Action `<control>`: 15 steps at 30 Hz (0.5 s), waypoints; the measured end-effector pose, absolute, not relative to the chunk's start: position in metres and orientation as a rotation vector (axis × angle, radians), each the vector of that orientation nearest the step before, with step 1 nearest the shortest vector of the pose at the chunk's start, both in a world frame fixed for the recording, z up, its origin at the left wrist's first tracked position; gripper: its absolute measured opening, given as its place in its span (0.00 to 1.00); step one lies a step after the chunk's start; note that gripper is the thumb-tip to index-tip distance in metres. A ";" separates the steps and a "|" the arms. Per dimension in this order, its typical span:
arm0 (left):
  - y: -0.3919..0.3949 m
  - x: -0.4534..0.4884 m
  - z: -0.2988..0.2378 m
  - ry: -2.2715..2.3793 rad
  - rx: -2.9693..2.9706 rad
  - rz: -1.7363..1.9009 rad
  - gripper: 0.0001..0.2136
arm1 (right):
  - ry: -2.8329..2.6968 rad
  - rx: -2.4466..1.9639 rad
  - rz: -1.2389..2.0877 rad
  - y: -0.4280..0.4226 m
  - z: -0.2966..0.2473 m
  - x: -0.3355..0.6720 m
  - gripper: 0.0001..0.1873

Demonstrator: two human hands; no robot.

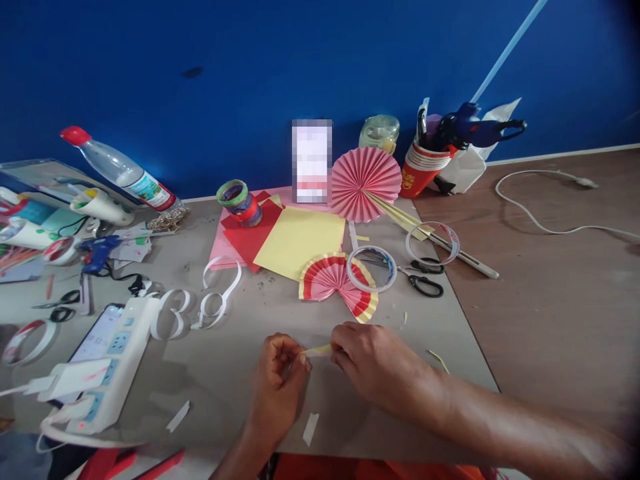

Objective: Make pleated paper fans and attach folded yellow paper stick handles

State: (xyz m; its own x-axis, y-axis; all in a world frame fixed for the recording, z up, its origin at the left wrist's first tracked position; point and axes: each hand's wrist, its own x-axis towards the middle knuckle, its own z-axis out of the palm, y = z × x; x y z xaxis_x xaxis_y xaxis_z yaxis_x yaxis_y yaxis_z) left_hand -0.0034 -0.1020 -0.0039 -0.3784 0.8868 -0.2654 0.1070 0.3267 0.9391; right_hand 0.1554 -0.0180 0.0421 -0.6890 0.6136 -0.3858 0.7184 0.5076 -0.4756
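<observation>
My left hand (277, 383) and my right hand (373, 363) meet near the table's front edge, each pinching one end of a small yellow paper strip (317, 350). Both sets of fingers are closed on it, held just above the grey table top (225, 373). Just beyond my hands lies a red and yellow pleated paper fan (333, 280). A flat yellow sheet (300, 240) on red and pink sheets lies behind it. A pink pleated round fan (365, 183) stands at the back.
Tape rings (371, 268) and black scissors (425, 280) lie to the right of the fans. A white power strip (107, 360) and a phone are at the left, with curled white paper strips (200, 307). A red cup with glue guns (425, 167) stands at the back; a white cable (545, 227) crosses the brown floor.
</observation>
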 end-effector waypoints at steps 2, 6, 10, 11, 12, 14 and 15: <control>-0.102 -0.003 -0.004 1.731 0.900 1.135 0.09 | 2.557 1.162 -0.969 -0.017 0.042 0.156 0.06; -0.102 -0.003 -0.005 1.717 0.913 1.117 0.08 | 2.485 1.272 -1.096 -0.014 0.042 0.159 0.10; -0.102 -0.003 -0.007 1.698 0.921 1.113 0.08 | 2.470 1.321 -1.178 -0.013 0.039 0.164 0.12; -0.102 -0.004 -0.007 1.694 0.928 1.112 0.08 | 2.474 1.324 -1.197 -0.013 0.037 0.166 0.12; -0.102 -0.004 -0.007 1.695 0.937 1.110 0.08 | 2.474 1.327 -1.206 -0.013 0.036 0.168 0.11; -0.103 -0.005 -0.007 1.711 0.954 1.110 0.08 | 2.468 1.343 -1.206 -0.013 0.033 0.171 0.11; -0.103 -0.005 -0.007 1.720 0.960 1.112 0.08 | 2.462 1.358 -1.207 -0.012 0.032 0.173 0.10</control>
